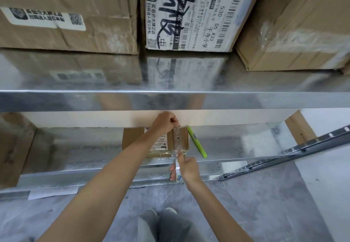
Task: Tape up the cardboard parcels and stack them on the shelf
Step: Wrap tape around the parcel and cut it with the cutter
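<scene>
A small cardboard parcel (132,137) with a white label lies on the lower metal shelf (85,154). My left hand (164,122) is raised above its far side and pinches the free end of a strip of clear tape (177,141). The strip runs down over the parcel's right part to my right hand (186,168), which grips the tape roll (178,175) at the shelf's front edge. The roll is mostly hidden by my fingers.
A green pen-like tool (197,141) lies on the shelf right of the parcel. Three large cardboard boxes (189,14) stand on the upper shelf (170,99). Another box (11,147) sits at the far left, and a loose metal rail (284,156) leans at the right.
</scene>
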Action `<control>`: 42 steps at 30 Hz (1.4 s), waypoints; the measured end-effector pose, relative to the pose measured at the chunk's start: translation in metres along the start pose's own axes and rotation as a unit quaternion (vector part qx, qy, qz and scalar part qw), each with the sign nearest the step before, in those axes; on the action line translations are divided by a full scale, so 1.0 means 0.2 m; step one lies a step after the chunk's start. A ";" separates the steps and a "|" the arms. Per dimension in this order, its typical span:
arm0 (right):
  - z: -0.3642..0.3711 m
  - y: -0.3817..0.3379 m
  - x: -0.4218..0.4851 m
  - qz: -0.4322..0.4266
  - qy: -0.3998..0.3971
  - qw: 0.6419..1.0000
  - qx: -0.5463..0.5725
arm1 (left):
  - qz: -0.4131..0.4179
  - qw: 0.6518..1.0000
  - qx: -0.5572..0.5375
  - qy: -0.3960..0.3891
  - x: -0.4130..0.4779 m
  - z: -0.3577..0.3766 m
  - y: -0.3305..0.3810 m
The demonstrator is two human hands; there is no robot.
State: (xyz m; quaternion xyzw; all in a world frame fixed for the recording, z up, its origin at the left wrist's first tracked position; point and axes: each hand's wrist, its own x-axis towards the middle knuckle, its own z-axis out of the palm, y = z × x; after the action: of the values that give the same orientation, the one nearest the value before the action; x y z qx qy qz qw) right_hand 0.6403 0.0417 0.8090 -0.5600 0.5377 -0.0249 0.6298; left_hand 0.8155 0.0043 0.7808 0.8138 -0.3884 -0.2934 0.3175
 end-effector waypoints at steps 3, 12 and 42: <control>-0.02 0.00 0.00 -0.001 -0.012 1.000 -0.016 | -0.024 0.999 -0.015 -0.030 0.03 -0.03 -0.01; -0.06 -0.03 0.02 0.014 -0.031 0.999 -0.014 | 0.125 0.981 -0.024 0.143 -0.19 0.01 0.00; -0.07 -0.01 0.05 -0.003 -0.046 0.998 -0.040 | 0.018 0.989 0.123 0.076 -0.24 0.07 0.04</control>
State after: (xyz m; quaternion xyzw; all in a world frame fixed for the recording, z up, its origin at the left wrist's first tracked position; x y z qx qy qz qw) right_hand 0.6353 0.0258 0.8073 -0.5868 0.5067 0.0205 0.6312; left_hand 0.7764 0.0352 0.7879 0.8596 -0.4108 -0.1747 0.2486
